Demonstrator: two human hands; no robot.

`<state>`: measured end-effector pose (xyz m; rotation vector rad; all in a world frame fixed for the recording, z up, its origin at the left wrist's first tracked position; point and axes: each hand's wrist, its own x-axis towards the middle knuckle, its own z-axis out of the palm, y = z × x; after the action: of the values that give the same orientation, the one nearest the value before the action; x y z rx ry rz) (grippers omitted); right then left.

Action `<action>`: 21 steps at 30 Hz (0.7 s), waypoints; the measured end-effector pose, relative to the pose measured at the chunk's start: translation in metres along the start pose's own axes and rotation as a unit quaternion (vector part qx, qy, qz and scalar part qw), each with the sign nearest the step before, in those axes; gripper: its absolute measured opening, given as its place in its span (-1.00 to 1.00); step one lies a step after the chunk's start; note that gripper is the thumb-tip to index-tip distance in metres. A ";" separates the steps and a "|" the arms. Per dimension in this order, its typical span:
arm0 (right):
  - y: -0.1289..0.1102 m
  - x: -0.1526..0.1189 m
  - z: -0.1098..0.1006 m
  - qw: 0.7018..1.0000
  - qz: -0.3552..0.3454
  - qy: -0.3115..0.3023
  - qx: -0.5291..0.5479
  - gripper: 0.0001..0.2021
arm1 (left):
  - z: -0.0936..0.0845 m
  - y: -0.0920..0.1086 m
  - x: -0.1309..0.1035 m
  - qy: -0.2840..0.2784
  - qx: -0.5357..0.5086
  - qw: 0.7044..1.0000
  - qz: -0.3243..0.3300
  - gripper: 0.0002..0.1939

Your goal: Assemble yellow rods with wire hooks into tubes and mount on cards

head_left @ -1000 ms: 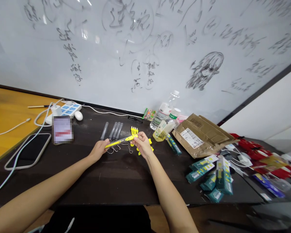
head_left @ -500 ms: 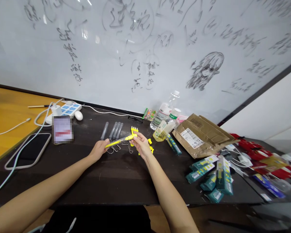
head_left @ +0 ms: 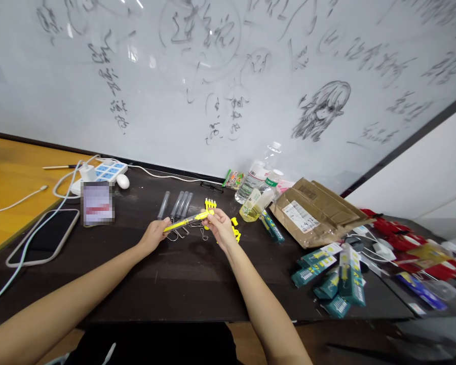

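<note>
Fingers of the left hand (head_left: 154, 236) and right hand (head_left: 221, 226) are gripping opposite ends of a yellow-and-clear tube (head_left: 186, 221) above the dark bench (head_left: 197, 284), below the whiteboard (head_left: 155, 116).

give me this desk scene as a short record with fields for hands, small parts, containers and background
left hand: holds the lower end of a slim clear and yellow tube-shaped piece; hand
right hand: grips its yellow upper end; hand
small parts: clear plastic tubes, bent metal wire hooks, yellow plastic pieces
containers: clear plastic bottles, brown cardboard box, dark green printed cartons
surface: dark brown tabletop
background: white board with black handwriting
</note>
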<state>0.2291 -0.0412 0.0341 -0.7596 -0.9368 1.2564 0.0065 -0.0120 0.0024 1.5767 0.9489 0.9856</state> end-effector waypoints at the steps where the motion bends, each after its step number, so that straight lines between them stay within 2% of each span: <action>1: 0.000 0.000 0.001 1.000 0.001 -0.001 0.000 -0.69 | 0.000 0.001 0.000 0.002 0.002 1.000 -0.002 -0.49; 11: -0.001 -0.001 0.005 1.000 -0.013 -0.008 0.001 -0.66 | 0.000 0.001 0.000 0.001 0.002 1.000 0.000 -0.49; 16: 0.002 -0.001 0.005 1.000 -0.014 -0.001 -0.003 -0.70 | 0.000 0.004 0.000 0.000 0.011 1.000 0.006 -0.47; 21: 0.002 -0.003 0.008 0.999 -0.032 0.013 -0.012 -0.66 | -0.001 0.002 0.000 0.000 0.004 1.000 0.003 -0.47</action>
<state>0.2213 -0.0437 0.0357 -0.7567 -0.9484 1.1779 0.0062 -0.0118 0.0044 1.5873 0.9508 0.9876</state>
